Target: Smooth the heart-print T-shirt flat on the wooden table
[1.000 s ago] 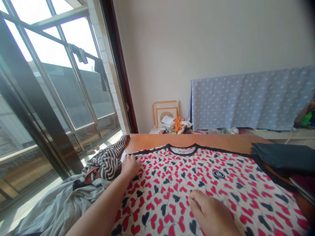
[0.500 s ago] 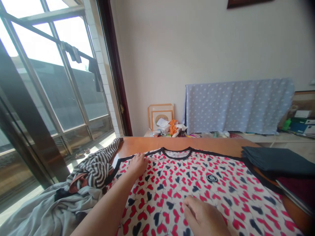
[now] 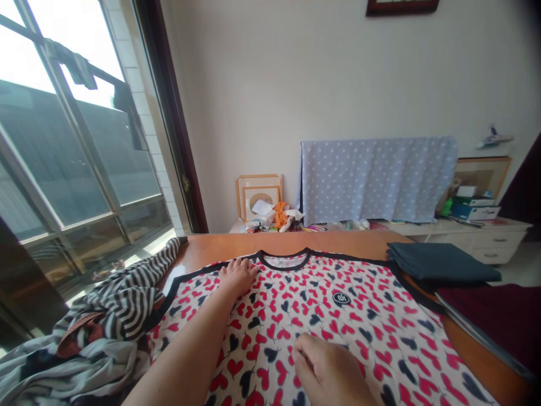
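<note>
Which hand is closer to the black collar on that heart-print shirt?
Left hand: it rests on the shirt just beside the black collar. The right hand lies farther down the heart-print shirt, well below the collar.

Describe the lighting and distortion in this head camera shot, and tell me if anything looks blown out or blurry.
In the head view, the upper panes of the window are blown out to white, the wide lens makes the dark door frame lean, the heart-print T-shirt looks fairly sharp, and the right hand is cut off by the bottom edge.
</note>
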### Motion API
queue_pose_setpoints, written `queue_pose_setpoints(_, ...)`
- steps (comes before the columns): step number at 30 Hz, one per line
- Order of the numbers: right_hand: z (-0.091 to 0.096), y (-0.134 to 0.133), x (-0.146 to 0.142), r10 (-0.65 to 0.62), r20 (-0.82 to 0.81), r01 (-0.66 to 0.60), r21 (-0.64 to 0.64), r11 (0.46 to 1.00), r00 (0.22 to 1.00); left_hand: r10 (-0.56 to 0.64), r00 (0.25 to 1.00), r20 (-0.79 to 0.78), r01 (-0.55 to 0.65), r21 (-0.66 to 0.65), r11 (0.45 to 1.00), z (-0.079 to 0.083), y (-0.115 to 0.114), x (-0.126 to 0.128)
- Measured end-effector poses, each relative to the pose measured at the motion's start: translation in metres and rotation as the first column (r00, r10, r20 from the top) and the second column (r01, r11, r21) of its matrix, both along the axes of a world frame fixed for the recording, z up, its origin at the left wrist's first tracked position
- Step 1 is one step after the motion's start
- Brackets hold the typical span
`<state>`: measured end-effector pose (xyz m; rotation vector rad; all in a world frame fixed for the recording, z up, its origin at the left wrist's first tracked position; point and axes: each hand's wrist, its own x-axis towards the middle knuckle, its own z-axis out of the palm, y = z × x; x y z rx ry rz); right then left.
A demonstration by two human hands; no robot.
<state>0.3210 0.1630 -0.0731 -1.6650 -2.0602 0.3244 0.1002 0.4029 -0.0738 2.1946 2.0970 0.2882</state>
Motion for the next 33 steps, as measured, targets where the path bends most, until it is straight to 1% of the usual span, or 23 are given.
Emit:
queue_pose_setpoints(3, 0.000, 0.001, -0.001, -0.007, 0.003, 0.007, 0.001, 1.000, 1.000, 0.013, 1.000, -0.004, -0.013, -0.007, 1.000, 0.000, 0.005, 0.005)
queue_pose_setpoints(6, 0.000, 0.001, -0.001, -0.009, 0.006, 0.009, -0.002, 1.000, 1.000, -0.034, 0.999, -0.007, 0.034, 0.015, 0.999, -0.001, 0.004, 0.012)
queue_pose_setpoints(9, 0.001, 0.001, -0.001, -0.011, 0.001, 0.011, 0.011, 1.000, 1.000, -0.093, 0.996, -0.004, 0.093, -0.012, 0.996, -0.001, 0.004, 0.019)
queue_pose_setpoints(11, 0.003, 0.001, 0.000, -0.016, 0.000, 0.016, 0.012, 1.000, 1.000, -0.095, 0.995, -0.003, 0.095, -0.031, 0.995, -0.001, 0.005, 0.024)
queue_pose_setpoints(13, 0.005, 0.000, 0.000, -0.016, 0.003, 0.016, 0.002, 1.000, 1.000, -0.096, 0.995, -0.006, 0.096, -0.014, 0.995, 0.000, 0.006, 0.031)
queue_pose_setpoints(16, 0.006, -0.001, 0.001, -0.011, 0.000, 0.011, -0.008, 1.000, 1.000, -0.169, 0.986, -0.010, 0.169, 0.020, 0.985, -0.001, 0.004, 0.047)
queue_pose_setpoints(19, 0.006, -0.001, 0.001, -0.014, -0.009, 0.014, -0.008, 1.000, 1.000, -0.257, 0.967, 0.000, 0.257, -0.008, 0.967, -0.004, 0.001, 0.060)
queue_pose_setpoints(21, 0.006, -0.001, 0.001, -0.019, -0.012, 0.019, -0.008, 1.000, 1.000, -0.265, 0.964, 0.008, 0.265, -0.028, 0.964, -0.004, 0.001, 0.064)
queue_pose_setpoints(23, 0.007, -0.001, 0.001, -0.022, -0.010, 0.022, -0.006, 1.000, 1.000, -0.248, 0.969, 0.011, 0.248, -0.026, 0.968, -0.003, 0.002, 0.067)
queue_pose_setpoints(26, 0.008, 0.000, 0.001, -0.017, -0.010, 0.017, -0.010, 1.000, 1.000, -0.254, 0.967, 0.010, 0.254, 0.020, 0.967, 0.003, 0.000, 0.079)
queue_pose_setpoints(28, 0.009, 0.001, 0.001, -0.005, -0.020, 0.005, -0.017, 1.000, 1.000, -0.321, 0.947, 0.006, 0.320, 0.067, 0.945, 0.007, -0.004, 0.096)
queue_pose_setpoints(30, 0.010, 0.002, 0.001, -0.001, -0.019, 0.001, -0.021, 1.000, 1.000, -0.421, 0.907, 0.000, 0.419, 0.099, 0.902, 0.010, -0.009, 0.118)
queue_pose_setpoints(33, 0.011, 0.002, 0.001, -0.014, 0.003, 0.014, -0.018, 1.000, 1.000, -0.546, 0.838, -0.003, 0.544, 0.107, 0.833, 0.010, -0.012, 0.153)
